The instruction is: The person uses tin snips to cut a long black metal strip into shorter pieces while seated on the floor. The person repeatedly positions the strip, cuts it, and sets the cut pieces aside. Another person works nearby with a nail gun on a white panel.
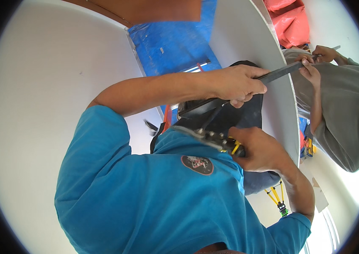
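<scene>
The left hand (241, 84) is gripping a strip (282, 73), being held beyond its fingers (257, 87) by a co-worker's hand (310, 73); below them, the right hand (265, 149) is grasping snips (214, 139); no finished cut is showing.

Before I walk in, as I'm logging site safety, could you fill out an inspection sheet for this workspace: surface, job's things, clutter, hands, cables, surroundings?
Surface: scuffed blue sheet covering, flecked with pale specks.
Job's things: long, narrow, apparently metal dark grey strip; black-and-yellow-handled metal snips, blades blurred.
Clutter: yellow-legged tripod; crumpled glossy red plastic.
Hands: bare left hand closed around the strip; bare right hand closed around the snips' handles.
Cables: nothing seen.
Surroundings: plain white wall on the left; on the right, a co-worker in a loose grey top, with hands on the strip's far end.
</scene>
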Available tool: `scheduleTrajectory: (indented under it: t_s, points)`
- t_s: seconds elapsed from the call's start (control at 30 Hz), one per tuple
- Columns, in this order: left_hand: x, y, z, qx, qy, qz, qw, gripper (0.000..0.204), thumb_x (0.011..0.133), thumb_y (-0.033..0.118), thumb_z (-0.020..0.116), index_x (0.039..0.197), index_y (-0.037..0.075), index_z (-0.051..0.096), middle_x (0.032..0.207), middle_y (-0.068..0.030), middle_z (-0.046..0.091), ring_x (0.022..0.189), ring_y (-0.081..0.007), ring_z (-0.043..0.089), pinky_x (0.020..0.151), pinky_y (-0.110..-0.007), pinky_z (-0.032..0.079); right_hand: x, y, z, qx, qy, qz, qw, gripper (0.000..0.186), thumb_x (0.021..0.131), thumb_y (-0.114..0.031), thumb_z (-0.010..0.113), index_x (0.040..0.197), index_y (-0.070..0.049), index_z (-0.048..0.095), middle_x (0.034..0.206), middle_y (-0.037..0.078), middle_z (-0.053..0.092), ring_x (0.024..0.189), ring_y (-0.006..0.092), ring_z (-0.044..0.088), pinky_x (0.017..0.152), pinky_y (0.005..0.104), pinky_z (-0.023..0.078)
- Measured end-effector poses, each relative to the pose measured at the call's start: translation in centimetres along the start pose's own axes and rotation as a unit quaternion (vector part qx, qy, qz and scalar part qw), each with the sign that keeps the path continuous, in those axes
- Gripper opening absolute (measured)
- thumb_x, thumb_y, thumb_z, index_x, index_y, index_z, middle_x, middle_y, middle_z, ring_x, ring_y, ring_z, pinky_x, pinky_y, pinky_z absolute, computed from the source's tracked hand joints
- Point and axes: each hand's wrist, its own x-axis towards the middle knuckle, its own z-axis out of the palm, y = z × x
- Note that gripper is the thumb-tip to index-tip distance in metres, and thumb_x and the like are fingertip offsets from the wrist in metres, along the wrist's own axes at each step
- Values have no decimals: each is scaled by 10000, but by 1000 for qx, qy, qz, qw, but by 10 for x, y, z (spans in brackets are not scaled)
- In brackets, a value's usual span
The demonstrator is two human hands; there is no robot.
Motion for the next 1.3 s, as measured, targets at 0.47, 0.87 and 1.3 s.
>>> scheduleTrajectory:
  t_s: [0.47,0.87,1.3]
  points:
    - [-29,17,-15,-17,-27,-26,999,489,1184,269,607,1612,43,542,992,-6,572,636,-13,508,477,-194,411,-75,47,88,102,262,15,960,700,855,-247,881,1470,-20,636,1310,231,729,1252,443,717,1041,504,568]
    - [-94,44,0,125,66,-9,990,604,1187,361,646,1602,-67,547,935,-22,645,620,-35,613,442,-199,497,-141,93,198,244,567,141,774,734,786,-112,883,1458,-9,606,1120,148,689,1029,330,635,958,438,518]
    - [-70,18,60,-165,23,-2,986,545,1214,465,598,1433,-34,582,776,39,457,533,-20,473,389,-170,421,-82,44,179,196,531,-87,820,674,819,-132,901,1420,-11,621,1161,190,725,1108,380,736,960,470,563]
